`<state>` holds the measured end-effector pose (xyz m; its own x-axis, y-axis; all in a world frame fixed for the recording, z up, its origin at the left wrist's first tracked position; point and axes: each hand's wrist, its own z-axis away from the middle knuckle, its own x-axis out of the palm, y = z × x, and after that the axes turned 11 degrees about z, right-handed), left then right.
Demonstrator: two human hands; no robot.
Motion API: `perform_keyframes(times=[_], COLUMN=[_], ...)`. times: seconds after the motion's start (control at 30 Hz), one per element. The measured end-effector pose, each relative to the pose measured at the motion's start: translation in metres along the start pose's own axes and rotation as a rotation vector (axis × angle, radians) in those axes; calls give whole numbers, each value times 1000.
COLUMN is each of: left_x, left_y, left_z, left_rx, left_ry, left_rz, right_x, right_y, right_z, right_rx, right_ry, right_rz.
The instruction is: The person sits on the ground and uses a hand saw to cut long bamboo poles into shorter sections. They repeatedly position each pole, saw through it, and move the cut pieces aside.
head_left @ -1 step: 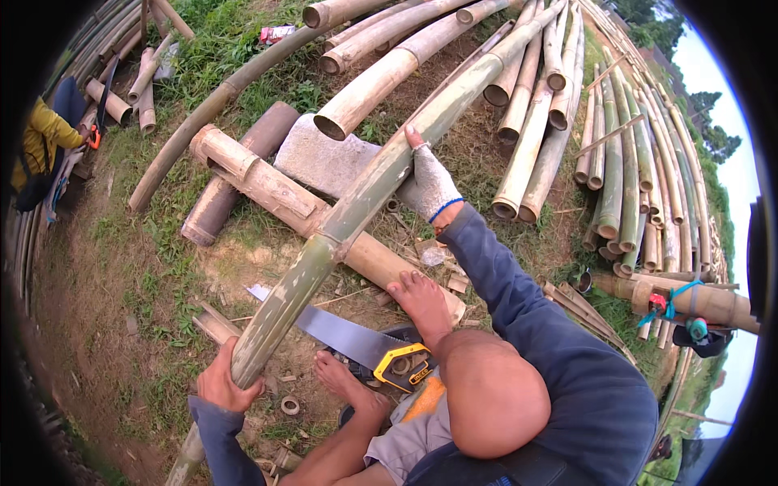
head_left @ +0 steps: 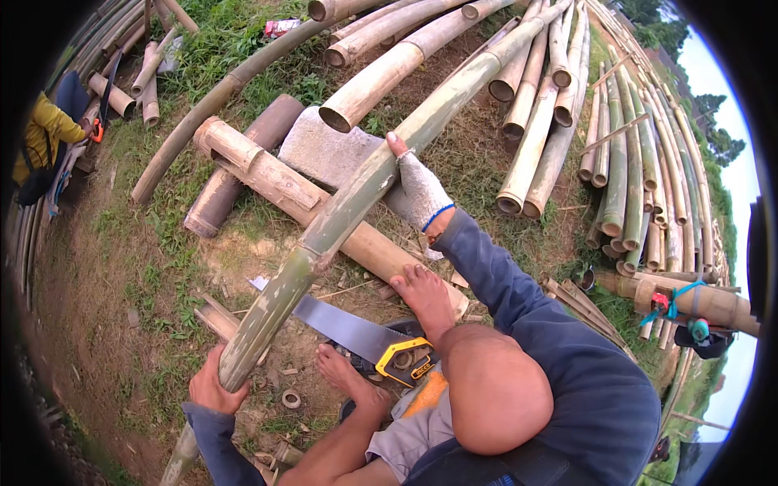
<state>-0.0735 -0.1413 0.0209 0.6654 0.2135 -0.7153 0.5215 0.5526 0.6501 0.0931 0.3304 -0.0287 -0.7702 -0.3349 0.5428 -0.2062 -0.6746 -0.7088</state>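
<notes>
A long green bamboo pole [head_left: 344,212] slants from the lower left to the upper right, lying across a pale bamboo log [head_left: 381,255]. My bare left hand [head_left: 215,384] is wrapped around its lower part. Higher up, my right hand [head_left: 421,193], in a white knitted glove with blue trim, grips the pole from the right, its bare thumb on top. A handsaw [head_left: 348,330] with a yellow and black handle lies below the pole near my feet. Its blade passes behind the pole, and the tip shows on the other side.
My bare foot [head_left: 423,293] rests on the pale log, which crosses a darker log [head_left: 223,198]. A whitish block [head_left: 326,148] stands behind the pole. Cut bamboo poles [head_left: 624,162] are stacked at the right. A person in a yellow top [head_left: 50,130] holds a saw at far left.
The pole has shifted slightly toward the lower left, its ringed joint moving down with it. My gloved right hand and my left hand have moved slightly the same way, both still gripping.
</notes>
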Motion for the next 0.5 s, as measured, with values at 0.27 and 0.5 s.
perform_keyframes(times=[0.27, 0.5], left_x=[-12, 58], left_y=[-212, -212], left_z=[171, 144], left_rx=[-248, -488], left_ry=[687, 1271], left_rz=[-534, -428], right_x=[71, 65], right_y=[135, 107], right_z=[41, 44], right_rx=[524, 566], right_ry=[-581, -507], right_rz=[292, 275])
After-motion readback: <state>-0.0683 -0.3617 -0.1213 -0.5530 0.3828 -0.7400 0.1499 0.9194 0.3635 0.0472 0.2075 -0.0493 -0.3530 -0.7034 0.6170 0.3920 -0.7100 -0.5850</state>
